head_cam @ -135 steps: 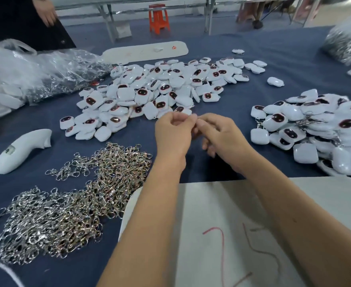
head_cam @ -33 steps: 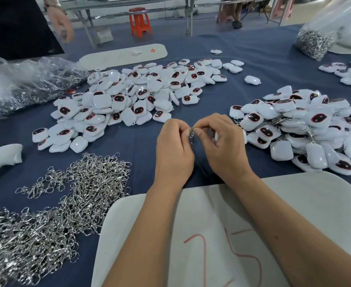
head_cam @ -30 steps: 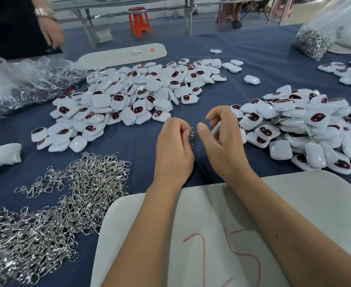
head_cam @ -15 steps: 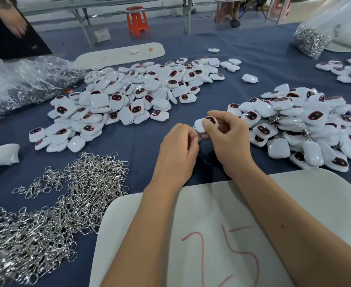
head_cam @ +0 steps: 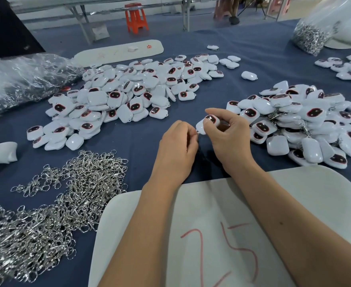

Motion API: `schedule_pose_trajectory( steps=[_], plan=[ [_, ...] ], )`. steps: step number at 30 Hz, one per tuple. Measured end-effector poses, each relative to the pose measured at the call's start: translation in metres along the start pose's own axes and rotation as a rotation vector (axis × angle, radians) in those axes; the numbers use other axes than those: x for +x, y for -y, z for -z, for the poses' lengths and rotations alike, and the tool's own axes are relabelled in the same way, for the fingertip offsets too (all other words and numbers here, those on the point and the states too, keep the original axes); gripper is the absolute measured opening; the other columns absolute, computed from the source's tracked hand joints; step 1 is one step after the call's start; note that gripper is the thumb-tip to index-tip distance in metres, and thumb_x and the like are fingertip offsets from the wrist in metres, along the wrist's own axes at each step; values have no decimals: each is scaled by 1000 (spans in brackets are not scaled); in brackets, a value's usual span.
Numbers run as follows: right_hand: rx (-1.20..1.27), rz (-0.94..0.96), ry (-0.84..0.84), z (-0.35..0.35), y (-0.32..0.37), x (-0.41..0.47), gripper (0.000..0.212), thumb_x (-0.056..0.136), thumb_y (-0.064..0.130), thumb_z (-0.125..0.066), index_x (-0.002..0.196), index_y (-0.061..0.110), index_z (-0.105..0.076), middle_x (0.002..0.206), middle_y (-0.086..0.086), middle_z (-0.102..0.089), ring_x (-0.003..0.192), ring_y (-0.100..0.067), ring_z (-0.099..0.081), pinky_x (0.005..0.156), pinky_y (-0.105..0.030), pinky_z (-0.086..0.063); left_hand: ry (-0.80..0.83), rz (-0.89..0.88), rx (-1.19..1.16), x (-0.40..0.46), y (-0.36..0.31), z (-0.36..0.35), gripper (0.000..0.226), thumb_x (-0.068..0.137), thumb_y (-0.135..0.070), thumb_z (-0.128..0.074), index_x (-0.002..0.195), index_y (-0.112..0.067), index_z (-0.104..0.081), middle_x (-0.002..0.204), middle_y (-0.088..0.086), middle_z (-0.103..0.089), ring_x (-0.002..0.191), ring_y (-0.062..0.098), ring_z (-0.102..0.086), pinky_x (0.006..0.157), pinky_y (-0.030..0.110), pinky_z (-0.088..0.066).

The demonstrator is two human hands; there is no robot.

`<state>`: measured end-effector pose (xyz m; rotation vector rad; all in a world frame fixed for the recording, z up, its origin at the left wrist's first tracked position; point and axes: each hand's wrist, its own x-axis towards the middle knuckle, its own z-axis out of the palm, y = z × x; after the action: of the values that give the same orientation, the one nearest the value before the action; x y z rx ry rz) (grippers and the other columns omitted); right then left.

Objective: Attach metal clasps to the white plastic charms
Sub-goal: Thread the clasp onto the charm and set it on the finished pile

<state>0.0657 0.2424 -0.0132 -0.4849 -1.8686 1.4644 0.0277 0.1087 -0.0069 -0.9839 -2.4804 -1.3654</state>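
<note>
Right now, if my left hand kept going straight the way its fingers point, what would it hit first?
Most likely the white charm pinched in your right hand; it sits just beyond the left hand fingertips.

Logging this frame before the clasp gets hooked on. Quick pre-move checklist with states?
1. Charm held: ok, right hand pinches it, dark face up.
2. Clasp in left hand: cannot tell, only a metal glint shows at its fingers.
3. Clasp threaded through the charm's loop: cannot tell, hidden between the hands.
4. Spare clasps within reach: ok, pile at left.
5. Unfinished charms available: ok.
6. Finished pile at right: ok.
</note>
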Motion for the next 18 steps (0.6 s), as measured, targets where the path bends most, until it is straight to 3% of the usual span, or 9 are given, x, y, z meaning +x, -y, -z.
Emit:
schedule_pose_trajectory(
  steps=[18],
  plan=[
    [-103, 40, 59, 1, 0, 0, 28, 90, 6, -68, 117, 10, -77, 85, 11, -72, 73, 0, -64, 76, -16, -52, 39, 108, 74, -2, -6, 2, 15, 102, -11, -48, 89, -13, -55, 95, 1, -58, 86, 23, -56, 80, 46, -49]
  ],
)
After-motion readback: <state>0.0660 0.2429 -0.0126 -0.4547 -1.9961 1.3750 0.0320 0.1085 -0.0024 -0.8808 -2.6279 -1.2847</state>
